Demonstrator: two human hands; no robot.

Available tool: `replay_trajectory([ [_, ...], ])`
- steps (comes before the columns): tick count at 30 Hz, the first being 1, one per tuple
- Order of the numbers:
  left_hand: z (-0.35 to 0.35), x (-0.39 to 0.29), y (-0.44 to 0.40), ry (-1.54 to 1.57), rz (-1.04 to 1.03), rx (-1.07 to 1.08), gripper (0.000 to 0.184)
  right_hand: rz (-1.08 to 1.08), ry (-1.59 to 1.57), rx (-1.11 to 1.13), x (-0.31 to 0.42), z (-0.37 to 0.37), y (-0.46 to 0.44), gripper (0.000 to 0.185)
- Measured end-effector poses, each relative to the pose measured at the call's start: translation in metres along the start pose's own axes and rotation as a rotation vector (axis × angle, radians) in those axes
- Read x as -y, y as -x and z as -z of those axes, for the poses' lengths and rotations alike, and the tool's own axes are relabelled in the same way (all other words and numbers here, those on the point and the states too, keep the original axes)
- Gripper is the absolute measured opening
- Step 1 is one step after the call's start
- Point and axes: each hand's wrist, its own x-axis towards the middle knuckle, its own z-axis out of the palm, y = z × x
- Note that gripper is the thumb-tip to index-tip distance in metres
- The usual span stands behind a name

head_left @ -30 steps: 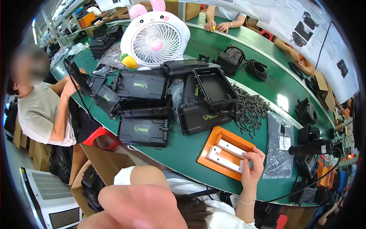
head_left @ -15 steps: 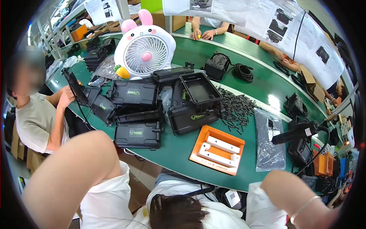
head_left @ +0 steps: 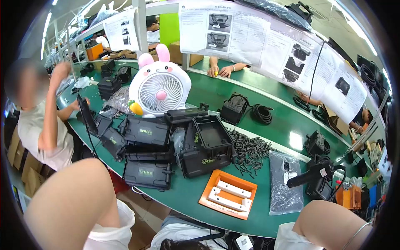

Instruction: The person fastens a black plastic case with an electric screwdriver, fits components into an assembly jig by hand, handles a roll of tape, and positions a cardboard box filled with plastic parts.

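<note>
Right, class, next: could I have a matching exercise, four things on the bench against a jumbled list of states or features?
Things:
1. rabbit fan
2. orange fixture
3. small black pieces
4. flat plastic bag

Descriptions:
a. loosely heaped
b. topped by pink ears
c. bears a white label
d. carries white bars

Pairs: 1-b, 2-d, 3-a, 4-c.
</note>
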Motion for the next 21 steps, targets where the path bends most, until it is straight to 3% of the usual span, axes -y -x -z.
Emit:
replay_trajectory([
  [6,-0.014,0.018,0.026,-0.079,0.079,-0.019,0.027,-0.016,-0.042,-0.026,-0.002,-0.001,0.006,0.046],
  [14,-0.003,-0.011,-0.019,0.066,-0.142,0.07,0.027,-0.005,-0.057,-0.012,-0.002,-0.002,0.007,0.044],
  [21,0.009,-0.028,-0.052,0.126,-0.203,0.148,0.027,-0.053,-0.05,-0.004,-0.001,-0.001,0.0,0.042],
])
